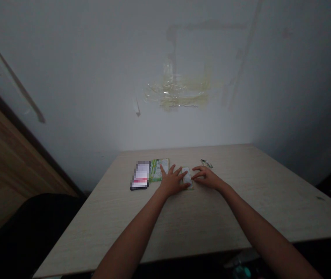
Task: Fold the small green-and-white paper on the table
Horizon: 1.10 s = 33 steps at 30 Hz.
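Observation:
My left hand (171, 182) lies with its fingers spread over a green-and-white printed packet (157, 170) and a smaller white printed piece (187, 177). Its fingers hide part of both. At the right edge of the smaller piece is my right hand (207, 177), its fingertips touching or almost touching that edge and its fingers somewhat apart. Just beyond the right hand lies a small torn-looking green-and-white scrap (207, 163). A phone (141, 175) with a blurred-out screen lies left of the packet.
The pale wood-grain table (212, 221) meets a grey wall (95, 77) at its back edge. Clear tape (180, 93) is stuck on the wall. A dark chair-like shape (34, 221) stands at the left, near a wooden panel (2, 166).

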Tool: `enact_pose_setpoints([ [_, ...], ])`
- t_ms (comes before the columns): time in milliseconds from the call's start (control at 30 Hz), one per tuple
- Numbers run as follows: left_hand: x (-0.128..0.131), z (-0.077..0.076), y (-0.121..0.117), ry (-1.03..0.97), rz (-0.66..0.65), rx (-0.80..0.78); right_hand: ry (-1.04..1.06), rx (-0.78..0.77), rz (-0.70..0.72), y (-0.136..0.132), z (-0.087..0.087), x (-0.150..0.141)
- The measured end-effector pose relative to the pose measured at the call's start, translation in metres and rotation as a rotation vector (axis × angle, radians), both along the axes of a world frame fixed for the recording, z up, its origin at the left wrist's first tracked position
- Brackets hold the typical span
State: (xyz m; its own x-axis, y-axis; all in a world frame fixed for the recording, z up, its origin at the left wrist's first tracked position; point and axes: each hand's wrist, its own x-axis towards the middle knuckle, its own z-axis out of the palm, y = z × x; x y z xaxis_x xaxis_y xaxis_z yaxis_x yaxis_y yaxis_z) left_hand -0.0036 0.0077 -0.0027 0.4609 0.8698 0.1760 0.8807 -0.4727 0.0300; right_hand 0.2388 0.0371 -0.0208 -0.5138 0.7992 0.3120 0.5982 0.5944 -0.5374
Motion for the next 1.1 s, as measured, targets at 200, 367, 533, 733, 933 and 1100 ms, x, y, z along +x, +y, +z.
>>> enact_pose_setpoints([
  [200,-0.001,-0.002,0.001,-0.013,-0.007,-0.009,0.009,0.067,-0.077,0.003,-0.006,-0.004],
  [367,-0.001,-0.002,0.001,-0.027,0.0,-0.029,-0.014,0.067,-0.145,0.009,-0.008,-0.009],
  [533,0.0,-0.002,0.002,-0.025,0.005,-0.045,-0.065,0.079,-0.197,0.016,-0.009,-0.012],
  [733,0.0,-0.002,0.003,-0.014,0.004,-0.045,-0.169,0.089,-0.25,0.016,-0.002,-0.017],
  [933,-0.001,-0.002,0.003,-0.027,-0.009,-0.042,-0.245,0.113,-0.26,0.011,0.007,-0.021],
  [1100,0.0,0.001,0.001,0.006,0.0,-0.027,-0.29,0.127,-0.302,0.009,0.01,-0.026],
])
